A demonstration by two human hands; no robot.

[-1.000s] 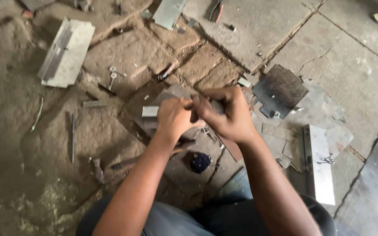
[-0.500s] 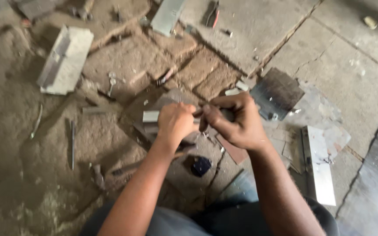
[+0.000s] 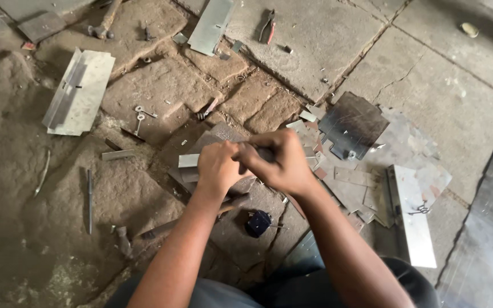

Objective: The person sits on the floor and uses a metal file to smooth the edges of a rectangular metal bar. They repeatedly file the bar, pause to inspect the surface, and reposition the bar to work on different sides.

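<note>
**Two hands closed together on a small metal strip above a stone floor**

A small metal strip (image 3: 189, 160) juts out to the left from between the hands, flat and pale grey, held just above a dark metal plate (image 3: 223, 136) lying on the floor. The left hand (image 3: 218, 167) is curled into a closed fist around the strip's near end, knuckles up. The right hand (image 3: 278, 161) presses against it from the right, fingers folded shut; what it pinches is hidden by the fingers, so I cannot tell whether it grips the same strip or another piece.

Just below the hands lies a small dark blue object (image 3: 258, 222) beside a long dark bar (image 3: 195, 217). To the right, a dark square sheet (image 3: 354, 122) lies among pale offcuts, and a bright folded panel (image 3: 412, 217) lies farther right. To the left, a pair of keys (image 3: 141, 114) lies on a stone slab, with a thin rod (image 3: 89, 199) below them. A folded sheet-metal piece (image 3: 78, 94) rests at upper left. Red-handled pliers (image 3: 267, 25) lie at the top, near another metal sheet (image 3: 212, 25).
</note>
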